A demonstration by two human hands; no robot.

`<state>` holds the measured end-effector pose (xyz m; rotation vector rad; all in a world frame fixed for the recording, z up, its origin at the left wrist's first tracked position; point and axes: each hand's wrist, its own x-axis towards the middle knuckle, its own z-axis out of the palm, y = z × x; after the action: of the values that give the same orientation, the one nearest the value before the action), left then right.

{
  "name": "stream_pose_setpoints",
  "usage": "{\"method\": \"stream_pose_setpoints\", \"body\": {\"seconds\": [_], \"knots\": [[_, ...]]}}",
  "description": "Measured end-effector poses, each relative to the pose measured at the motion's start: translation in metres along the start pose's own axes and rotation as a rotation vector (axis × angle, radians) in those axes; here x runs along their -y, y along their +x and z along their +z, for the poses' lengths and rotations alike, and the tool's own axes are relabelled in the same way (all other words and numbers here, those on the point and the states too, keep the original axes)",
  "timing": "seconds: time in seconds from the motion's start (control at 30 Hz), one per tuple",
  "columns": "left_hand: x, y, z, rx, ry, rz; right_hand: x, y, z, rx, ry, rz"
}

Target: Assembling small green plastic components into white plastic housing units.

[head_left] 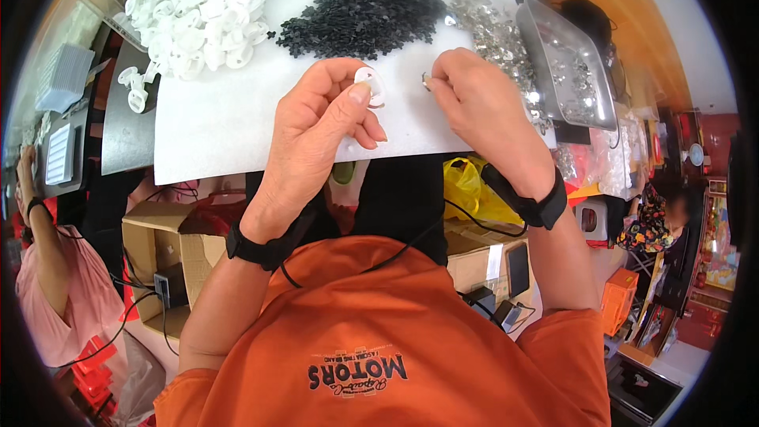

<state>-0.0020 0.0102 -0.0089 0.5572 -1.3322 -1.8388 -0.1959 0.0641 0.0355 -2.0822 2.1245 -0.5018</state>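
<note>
My left hand (316, 126) pinches a small white plastic ring part (371, 83) between thumb and fingers, just above a white work board (213, 122). A few centimetres to the right, my right hand (478, 103) grips a tiny shiny metal piece (427, 79) at its fingertips. Behind the hands lie a heap of white plastic parts (202, 8), a pile of small black pieces (364, 8) and a spread of silvery metal pieces (498, 35).
A metal tray (569, 63) with more shiny pieces stands at the right of the board. Open cardboard boxes (162, 257) sit below left, a yellow bag (466, 186) below right. Another person in pink (55, 292) is at the far left.
</note>
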Motion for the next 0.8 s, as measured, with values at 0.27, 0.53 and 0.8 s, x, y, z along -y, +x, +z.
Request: {"method": "stream_pose_setpoints", "body": {"seconds": [0.27,0.53,0.8], "knots": [[-0.001,0.001,-0.001,0.002,-0.044,-0.026,0.001,-0.004,0.008,-0.044,-0.159,-0.048],[-0.004,0.001,-0.002,-0.022,-0.128,-0.064,-0.001,0.0,0.005,-0.009,-0.146,-0.054],[-0.005,0.002,-0.002,-0.012,-0.145,-0.087,-0.004,0.002,-0.01,0.08,0.177,-0.017]]}}
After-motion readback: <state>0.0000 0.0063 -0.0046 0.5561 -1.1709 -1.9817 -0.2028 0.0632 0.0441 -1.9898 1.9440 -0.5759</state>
